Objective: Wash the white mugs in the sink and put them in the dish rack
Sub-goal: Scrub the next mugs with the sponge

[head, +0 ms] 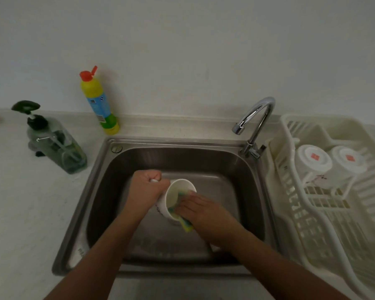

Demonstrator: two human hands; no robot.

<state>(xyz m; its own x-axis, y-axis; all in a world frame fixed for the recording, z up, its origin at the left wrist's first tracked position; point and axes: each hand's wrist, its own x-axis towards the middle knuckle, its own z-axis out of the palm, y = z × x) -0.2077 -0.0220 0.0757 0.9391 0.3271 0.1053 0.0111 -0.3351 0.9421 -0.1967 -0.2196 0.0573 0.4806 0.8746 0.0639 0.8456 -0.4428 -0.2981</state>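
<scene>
head | L grip (pixel 146 185) curled on mug (pixel 172 197) handle | R grip (pixel 205 212) pinching sponge (pixel 187 227) over rim | mid sink (pixel 182 159)

From my remote station I see a white mug (pixel 173 201) with a dark printed pattern on its side, a yellow sponge (pixel 187 226) streaked green and blue, a dull grey steel sink (pixel 204 160) and a shiny chrome tap (pixel 259 118). The yellow bottle (pixel 99 102) shows a red cap, blue label and green band; the clear greenish pump dispenser (pixel 59 150) has a black top. The cream dish rack (pixel 333 224) carries two white mugs (pixel 313 160), each marked with a red square.
</scene>
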